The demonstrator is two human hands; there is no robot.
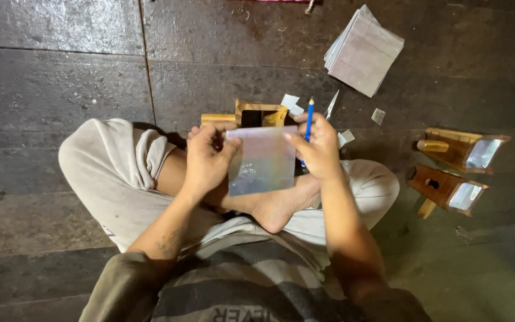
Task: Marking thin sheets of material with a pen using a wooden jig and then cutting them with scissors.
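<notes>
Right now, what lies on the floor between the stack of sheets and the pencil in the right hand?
In the head view, paper scraps and a thin sliver lie between the stack of sheets and the blue pencil in the right hand.

Shiny sheet (262, 160) — between both hands (207, 158)

Two wooden frames (451, 170) (mirrored) — one pencil (309, 119), one sheet stack (363, 50).

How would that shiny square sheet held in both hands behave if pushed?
The shiny iridescent square sheet probably is thin and light. It stays flat between the left hand and right hand, so likely fairly stiff. Its glossy face may be slippery.
</notes>
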